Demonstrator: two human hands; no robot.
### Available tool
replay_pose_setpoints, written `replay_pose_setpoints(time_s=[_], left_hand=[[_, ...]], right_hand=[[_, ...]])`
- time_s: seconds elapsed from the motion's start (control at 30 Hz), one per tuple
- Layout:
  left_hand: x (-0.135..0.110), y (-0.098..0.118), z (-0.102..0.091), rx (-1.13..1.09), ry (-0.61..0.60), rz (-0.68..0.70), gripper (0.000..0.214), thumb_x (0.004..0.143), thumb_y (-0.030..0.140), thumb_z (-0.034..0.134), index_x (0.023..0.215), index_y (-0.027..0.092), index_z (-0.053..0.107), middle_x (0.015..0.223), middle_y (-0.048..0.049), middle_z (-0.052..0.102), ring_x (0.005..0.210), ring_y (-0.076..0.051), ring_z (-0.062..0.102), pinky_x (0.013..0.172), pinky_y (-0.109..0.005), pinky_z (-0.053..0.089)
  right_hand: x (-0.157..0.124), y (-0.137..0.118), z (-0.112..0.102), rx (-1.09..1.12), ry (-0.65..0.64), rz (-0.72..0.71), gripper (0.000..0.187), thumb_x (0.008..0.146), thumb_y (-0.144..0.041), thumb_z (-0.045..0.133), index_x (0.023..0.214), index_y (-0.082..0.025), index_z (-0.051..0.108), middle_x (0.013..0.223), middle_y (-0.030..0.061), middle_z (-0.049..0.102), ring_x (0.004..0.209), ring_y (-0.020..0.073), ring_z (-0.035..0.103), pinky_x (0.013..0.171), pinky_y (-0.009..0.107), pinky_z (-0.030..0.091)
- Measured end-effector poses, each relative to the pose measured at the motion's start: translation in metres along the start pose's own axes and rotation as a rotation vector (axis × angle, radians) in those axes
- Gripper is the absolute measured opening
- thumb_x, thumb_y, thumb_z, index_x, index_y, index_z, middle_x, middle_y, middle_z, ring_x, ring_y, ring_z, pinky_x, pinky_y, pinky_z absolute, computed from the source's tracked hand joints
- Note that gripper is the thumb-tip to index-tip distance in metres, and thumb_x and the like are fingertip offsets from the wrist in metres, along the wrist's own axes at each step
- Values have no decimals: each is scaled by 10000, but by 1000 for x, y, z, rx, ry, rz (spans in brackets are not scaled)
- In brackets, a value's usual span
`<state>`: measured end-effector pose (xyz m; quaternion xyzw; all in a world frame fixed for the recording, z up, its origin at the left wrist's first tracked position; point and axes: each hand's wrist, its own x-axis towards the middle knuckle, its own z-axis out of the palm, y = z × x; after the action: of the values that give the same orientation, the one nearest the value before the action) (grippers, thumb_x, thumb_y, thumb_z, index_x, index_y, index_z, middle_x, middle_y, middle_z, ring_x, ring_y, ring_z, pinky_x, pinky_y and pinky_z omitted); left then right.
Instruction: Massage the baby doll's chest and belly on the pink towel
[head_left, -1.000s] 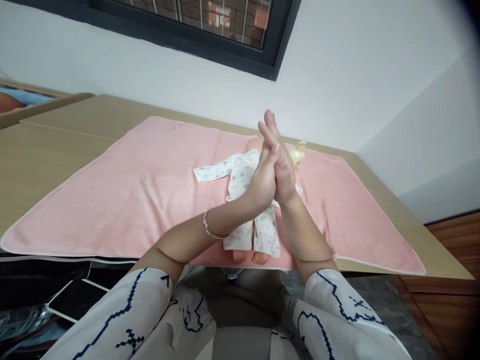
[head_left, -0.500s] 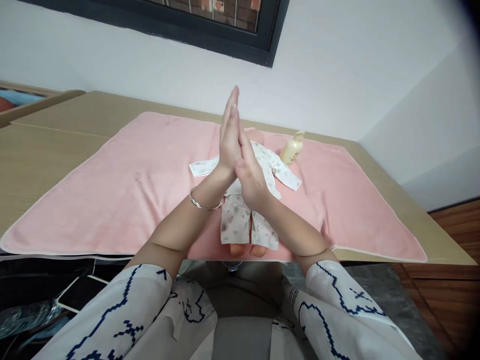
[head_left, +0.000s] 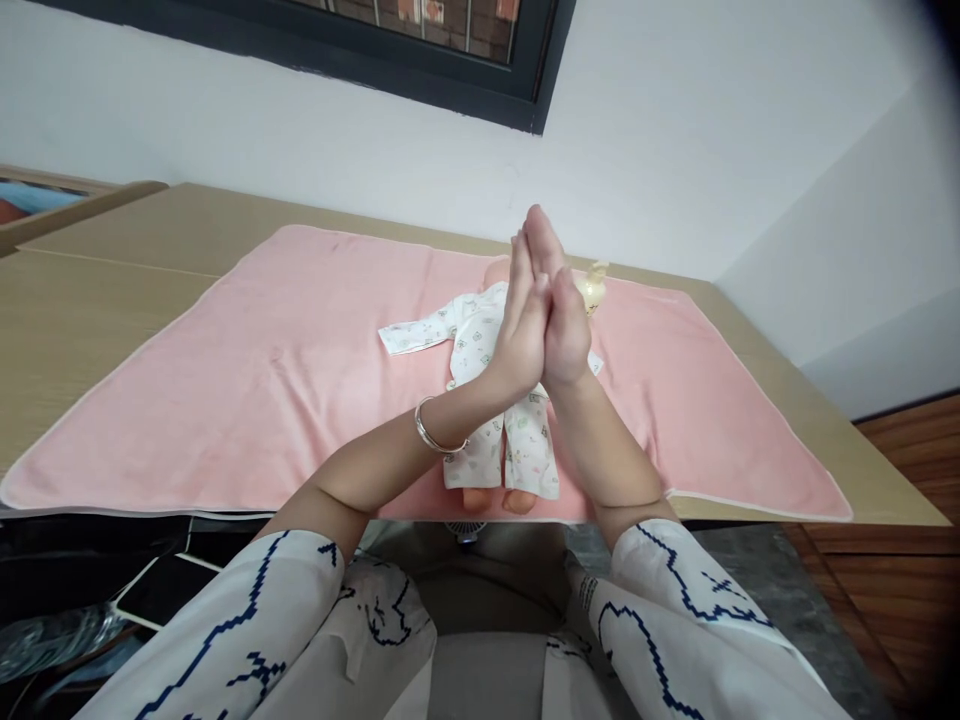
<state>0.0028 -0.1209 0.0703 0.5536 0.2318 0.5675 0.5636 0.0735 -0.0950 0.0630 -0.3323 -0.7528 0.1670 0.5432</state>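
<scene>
- Set palm flat to palm above the doll [head_left: 475, 340], left hand [head_left: 519, 350] against right hand [head_left: 568, 330], with fingertips aimed towards 12 o'clock.
- Note the fingers: straight, narrow, hardly spread, wrapped round no object in sight. Cannot tell about any thin film between the palms.
- For an even result, press lightly along the whole length, heel to fingertip, instead of loading the heels alone.
- Slide one palm over the other in short strokes, best with loose wrists; reach the thumbs and finger gaps too.
- Find the doll flat on the pink blanket [head_left: 337, 370], feet [head_left: 478, 498] at 6 o'clock from the joined hands, one sleeve [head_left: 416, 332] stretched out at 9 o'clock, head mostly hidden near 11 o'clock.
- Stay high enough to avoid brushing the printed outfit; cannot tell the exact gap from this angle.
- Beware of the pump bottle [head_left: 592, 292], partly hidden at 2 o'clock just past the right hand; with a wide swing, could easily knock it.
- Watch the silver bangle [head_left: 421, 424] on the left wrist, at 7 o'clock. On any lowering of the arms, lift it clear of the doll's trousers [head_left: 532, 455] for fear of snagging the cloth.
</scene>
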Motion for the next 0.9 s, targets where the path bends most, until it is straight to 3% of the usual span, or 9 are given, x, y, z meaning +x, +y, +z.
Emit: replay_pose_setpoints(time_s=[0.1, 0.27, 0.37, 0.5, 0.63, 0.7, 0.83, 0.9], left_hand=[[-1, -2, 2, 61, 19, 98, 574, 1060, 463, 277, 1617, 373, 167, 1708, 136, 122, 1579, -170, -134, 1316, -384, 74], [-1, 4, -4, 152, -59, 213, 553, 1024, 497, 401, 1565, 420, 321, 1690, 147, 220, 1599, -145, -22, 1321, -306, 66], [-6, 11, -6, 238, -78, 315, 560, 1036, 482, 377, 1580, 372, 306, 1704, 128, 182, 1600, -126, 5, 1319, -290, 33], [-8, 24, -10, 170, 38, 282, 536, 1045, 498, 336, 1567, 377, 335, 1690, 117, 246, 1601, -134, -7, 1320, -299, 67], [-3, 33, -19, 149, 115, 307, 531, 1044, 533, 282, 1557, 410, 340, 1692, 165, 201, 1597, -110, -23, 1315, -251, 70], [0, 33, -24, 136, 133, 302, 522, 1041, 540, 292, 1549, 426, 339, 1689, 191, 185, 1595, -90, -12, 1312, -229, 69], [4, 27, -26, 173, 184, 314, 556, 1048, 490, 318, 1578, 324, 291, 1714, 133, 121, 1590, -52, 24, 1300, -188, 50], [6, 23, -23, 171, 178, 232, 583, 1048, 475, 324, 1601, 334, 209, 1713, 159, 54, 1580, -18, -35, 1296, -178, 21]], right_hand=[[1, 4, -6, 46, 29, -30, 770, 959, -648, 37, 1627, -274, 125, 1676, -7, 239, 1602, 177, 61, 1315, 485, 143], [-1, -1, 0, 146, 80, -115, 740, 977, -621, 37, 1638, -289, 15, 1698, -32, 120, 1592, 208, -133, 1301, 560, 36], [-6, -14, 5, 103, 94, -113, 742, 977, -624, 126, 1633, -291, 34, 1707, -34, 114, 1606, 193, -18, 1321, 458, 106], [-15, -26, 18, 17, 72, -127, 763, 959, -659, 100, 1619, -276, 98, 1680, -20, 234, 1605, 197, 53, 1321, 430, 180], [-22, -24, 32, 68, -36, -81, 750, 959, -650, 121, 1612, -281, 120, 1698, -53, 219, 1602, 174, 75, 1322, 403, 199], [-22, -20, 34, 0, -91, -22, 807, 926, -718, 76, 1609, -289, 109, 1698, -81, 220, 1598, 148, 89, 1323, 380, 198], [-16, -9, 32, -9, -94, 12, 827, 907, -732, -6, 1589, -298, 173, 1688, -129, 228, 1594, 107, 70, 1325, 372, 208], [-10, -1, 29, 16, -84, 37, 800, 919, -722, 6, 1582, -312, 185, 1686, -152, 217, 1591, 86, 72, 1319, 363, 231]])
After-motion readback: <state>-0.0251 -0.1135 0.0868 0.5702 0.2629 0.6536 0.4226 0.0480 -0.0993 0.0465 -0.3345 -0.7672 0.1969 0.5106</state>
